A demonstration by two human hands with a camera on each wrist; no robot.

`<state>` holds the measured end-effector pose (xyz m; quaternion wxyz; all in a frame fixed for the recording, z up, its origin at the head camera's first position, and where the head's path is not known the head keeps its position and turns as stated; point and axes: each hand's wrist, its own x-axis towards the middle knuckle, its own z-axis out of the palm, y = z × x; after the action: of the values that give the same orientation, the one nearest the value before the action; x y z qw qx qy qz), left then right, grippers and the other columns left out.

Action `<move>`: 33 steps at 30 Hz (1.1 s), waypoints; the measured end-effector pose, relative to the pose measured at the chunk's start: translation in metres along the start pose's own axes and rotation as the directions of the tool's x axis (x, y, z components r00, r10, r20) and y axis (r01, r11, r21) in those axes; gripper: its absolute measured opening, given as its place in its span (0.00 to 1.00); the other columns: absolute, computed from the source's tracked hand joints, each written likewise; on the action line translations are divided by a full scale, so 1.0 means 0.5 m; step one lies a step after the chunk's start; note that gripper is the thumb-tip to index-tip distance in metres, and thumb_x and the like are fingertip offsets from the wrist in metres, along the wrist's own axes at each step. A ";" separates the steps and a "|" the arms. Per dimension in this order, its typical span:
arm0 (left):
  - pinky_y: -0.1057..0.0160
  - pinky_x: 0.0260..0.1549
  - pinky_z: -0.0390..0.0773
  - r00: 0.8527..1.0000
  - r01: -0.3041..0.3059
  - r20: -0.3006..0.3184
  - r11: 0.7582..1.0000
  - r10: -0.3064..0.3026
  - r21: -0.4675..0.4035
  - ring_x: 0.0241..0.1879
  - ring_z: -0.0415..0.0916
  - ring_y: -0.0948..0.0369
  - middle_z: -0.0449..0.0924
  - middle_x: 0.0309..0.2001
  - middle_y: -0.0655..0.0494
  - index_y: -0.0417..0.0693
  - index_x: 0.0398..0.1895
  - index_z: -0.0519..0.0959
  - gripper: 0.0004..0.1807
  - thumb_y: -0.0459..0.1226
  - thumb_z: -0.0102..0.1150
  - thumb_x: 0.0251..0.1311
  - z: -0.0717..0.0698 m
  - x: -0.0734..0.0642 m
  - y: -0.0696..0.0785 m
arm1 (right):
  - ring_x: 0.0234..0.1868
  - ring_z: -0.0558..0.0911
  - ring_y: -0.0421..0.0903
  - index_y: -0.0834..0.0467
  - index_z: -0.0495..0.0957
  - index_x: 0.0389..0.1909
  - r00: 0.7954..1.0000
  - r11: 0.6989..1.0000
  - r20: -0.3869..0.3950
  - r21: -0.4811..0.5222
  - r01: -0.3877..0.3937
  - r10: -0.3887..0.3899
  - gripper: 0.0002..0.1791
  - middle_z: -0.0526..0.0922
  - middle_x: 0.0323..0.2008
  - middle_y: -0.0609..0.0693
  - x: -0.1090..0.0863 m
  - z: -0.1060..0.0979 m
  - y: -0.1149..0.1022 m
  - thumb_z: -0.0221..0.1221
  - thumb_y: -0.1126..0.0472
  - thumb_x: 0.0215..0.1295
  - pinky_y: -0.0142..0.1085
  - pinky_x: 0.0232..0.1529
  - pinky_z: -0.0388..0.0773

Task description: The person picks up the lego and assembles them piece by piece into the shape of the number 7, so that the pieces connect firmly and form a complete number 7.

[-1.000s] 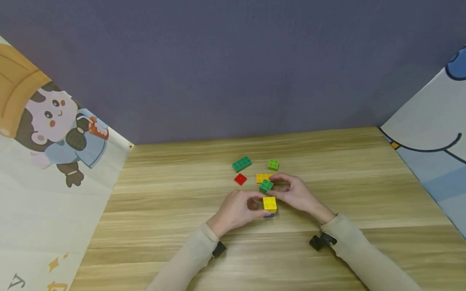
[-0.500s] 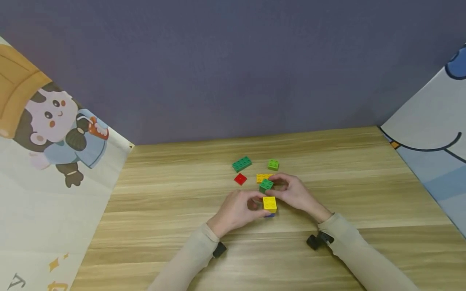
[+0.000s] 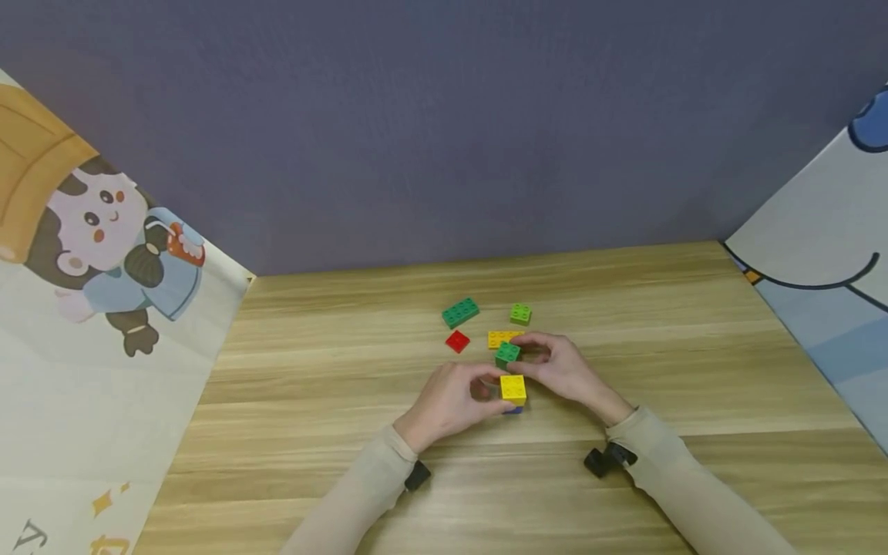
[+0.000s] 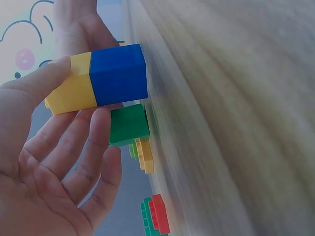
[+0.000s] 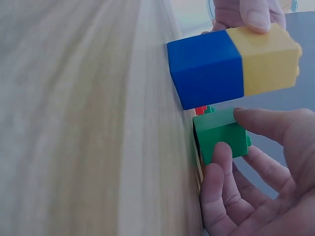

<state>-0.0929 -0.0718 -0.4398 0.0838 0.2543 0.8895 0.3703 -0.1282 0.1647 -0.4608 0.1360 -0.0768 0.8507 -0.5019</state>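
Note:
My left hand (image 3: 454,402) pinches a yellow brick (image 3: 513,389) between thumb and fingers. Under that one a blue brick (image 4: 119,73) is joined, making a two-high stack that stands on the wooden table. Just beyond the stack, my right hand (image 3: 560,373) holds a green square brick (image 3: 508,354) by thumb and fingers, close at the tabletop in the right wrist view. A flat yellow brick (image 3: 501,339) lies right behind the green one, partly covered by the right hand's fingers in the head view.
Farther back on the wooden table (image 3: 333,370) lie a long dark green brick (image 3: 461,313), a small lime green brick (image 3: 520,313) and a flat red piece (image 3: 457,341). A dark wall (image 3: 444,139) rises behind the table, with printed panels at both sides.
Almost nothing differs; both hands keep their holds on the yellow brick and the green brick. The right wrist has shifted very slightly to the left.

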 end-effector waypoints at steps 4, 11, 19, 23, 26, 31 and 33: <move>0.72 0.39 0.80 1.000 -0.002 0.001 1.000 0.002 0.004 0.35 0.83 0.70 0.92 0.42 0.64 0.61 0.55 0.89 0.22 0.53 0.78 0.60 0.001 0.001 -0.001 | 0.33 0.84 0.47 0.56 0.82 0.65 1.000 1.000 -0.001 0.018 -0.017 0.017 0.28 0.84 0.62 0.62 -0.002 -0.002 0.000 0.73 0.52 0.67 0.33 0.29 0.78; 0.72 0.38 0.79 1.000 -0.002 0.005 1.000 0.002 -0.008 0.35 0.83 0.70 0.92 0.41 0.65 0.61 0.55 0.89 0.22 0.54 0.79 0.59 0.002 0.006 -0.003 | 0.31 0.82 0.47 0.53 0.82 0.66 0.999 0.998 -0.013 0.028 -0.050 0.050 0.29 0.84 0.63 0.59 -0.007 -0.009 -0.001 0.74 0.49 0.66 0.31 0.27 0.75; 0.72 0.39 0.80 1.000 -0.003 0.007 1.000 0.003 -0.005 0.36 0.83 0.69 0.92 0.43 0.65 0.60 0.54 0.89 0.21 0.53 0.79 0.59 0.002 0.004 -0.004 | 0.37 0.85 0.47 0.52 0.83 0.65 0.999 0.998 -0.013 0.051 -0.047 0.048 0.29 0.86 0.62 0.58 -0.013 -0.015 -0.003 0.75 0.50 0.64 0.33 0.33 0.80; 0.72 0.39 0.79 1.000 -0.019 0.006 0.999 0.018 0.041 0.35 0.83 0.71 0.92 0.43 0.64 0.59 0.55 0.89 0.22 0.53 0.79 0.59 0.001 0.005 0.001 | 0.33 0.83 0.49 0.52 0.82 0.66 0.998 0.996 -0.032 0.069 -0.049 0.052 0.29 0.90 0.49 0.58 -0.024 -0.020 -0.012 0.74 0.50 0.65 0.32 0.29 0.77; 0.73 0.40 0.78 1.000 -0.023 0.004 0.998 0.022 0.058 0.35 0.82 0.72 0.92 0.43 0.63 0.57 0.55 0.89 0.23 0.53 0.79 0.59 0.002 0.006 0.004 | 0.27 0.79 0.47 0.52 0.82 0.66 0.997 0.997 -0.060 0.067 -0.043 0.047 0.29 0.90 0.36 0.59 -0.033 -0.023 -0.021 0.74 0.50 0.66 0.32 0.25 0.72; 0.72 0.40 0.78 1.000 -0.005 0.007 0.999 0.005 0.046 0.35 0.82 0.71 0.92 0.43 0.63 0.56 0.55 0.89 0.23 0.52 0.79 0.59 -0.001 0.004 0.006 | 0.24 0.75 0.42 0.52 0.83 0.65 0.996 0.999 -0.093 0.032 -0.012 0.015 0.27 0.88 0.31 0.61 -0.044 -0.026 -0.030 0.74 0.51 0.66 0.31 0.22 0.68; 0.72 0.39 0.78 1.000 0.003 0.009 0.999 -0.003 0.041 0.34 0.82 0.71 0.92 0.42 0.63 0.56 0.54 0.89 0.22 0.52 0.79 0.59 -0.002 0.003 0.005 | 0.24 0.75 0.42 0.52 0.83 0.65 0.995 1.000 -0.101 0.021 -0.002 0.004 0.27 0.87 0.31 0.61 -0.047 -0.027 -0.032 0.74 0.52 0.66 0.32 0.22 0.69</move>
<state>-0.0935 -0.0703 -0.4371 0.0833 0.2564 0.8968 0.3508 -0.1101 0.1744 -0.4369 0.0946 -0.0486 0.8513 -0.5139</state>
